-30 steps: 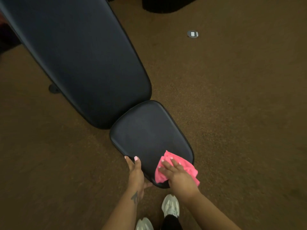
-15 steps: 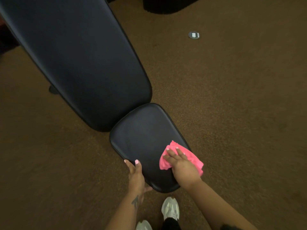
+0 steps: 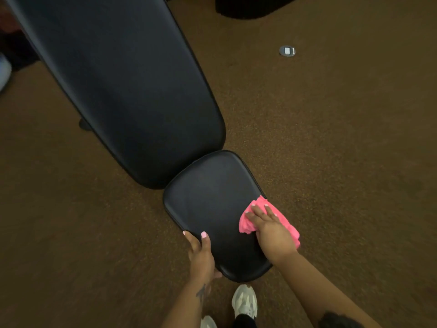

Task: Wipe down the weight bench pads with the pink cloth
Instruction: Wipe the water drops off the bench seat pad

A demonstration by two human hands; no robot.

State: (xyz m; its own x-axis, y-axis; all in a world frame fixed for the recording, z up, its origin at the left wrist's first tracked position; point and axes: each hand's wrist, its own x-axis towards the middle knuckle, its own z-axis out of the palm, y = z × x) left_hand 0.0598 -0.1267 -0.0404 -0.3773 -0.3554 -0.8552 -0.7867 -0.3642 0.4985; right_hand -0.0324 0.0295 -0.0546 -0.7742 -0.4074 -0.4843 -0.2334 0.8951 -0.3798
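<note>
A black weight bench fills the left and middle of the view. Its long back pad (image 3: pixel 123 86) runs up to the top left, and the small seat pad (image 3: pixel 208 200) lies nearest me. My right hand (image 3: pixel 269 228) presses the crumpled pink cloth (image 3: pixel 281 217) flat on the seat pad's right edge, fingers straight over it. Part of the cloth hangs off that edge. My left hand (image 3: pixel 201 254) grips the seat pad's near left edge, thumb on top and fingers underneath.
Brown carpet (image 3: pixel 331 150) surrounds the bench. A small round metal floor plate (image 3: pixel 287 51) sits at the upper right. A dark object (image 3: pixel 250 5) stands at the top edge. My white shoes (image 3: pixel 244 301) stand just below the seat pad. A bench foot (image 3: pixel 85 124) shows at left.
My right hand has slid the pink cloth from the seat pad's near end up along its right edge. My left hand has kept its hold on the left edge.
</note>
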